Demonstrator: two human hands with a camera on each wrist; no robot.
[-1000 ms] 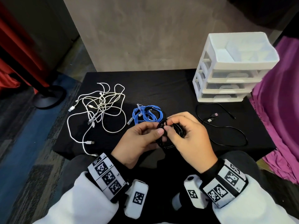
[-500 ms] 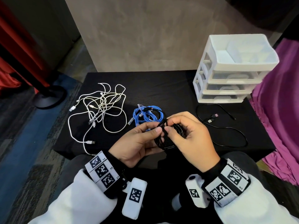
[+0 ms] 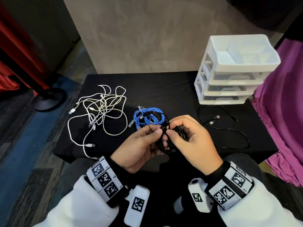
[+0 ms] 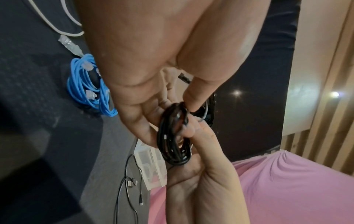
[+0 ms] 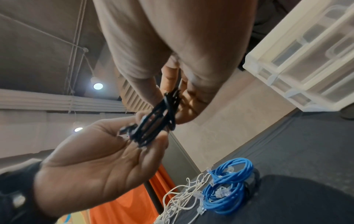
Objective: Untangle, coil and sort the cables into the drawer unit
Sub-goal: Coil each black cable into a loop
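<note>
On the black tabletop [image 3: 164,86], tangled white cables [image 3: 101,112] lie at the left, with the coiled blue cable [image 3: 147,118] just beside them. The left hand [image 3: 139,145] and right hand [image 3: 193,141] both pinch the black coil [image 3: 170,145] above the near edge. A loose black cable [image 3: 229,128] lies before the white drawer unit [image 3: 229,76].

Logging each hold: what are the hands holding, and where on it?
Both hands, left hand and right hand, pinch the coiled black cable at its upper edge.

The left hand [image 4: 145,63] and right hand [image 4: 203,181] are pinching a coiled black cable [image 4: 173,136] above blue cables [image 4: 86,89].
</note>
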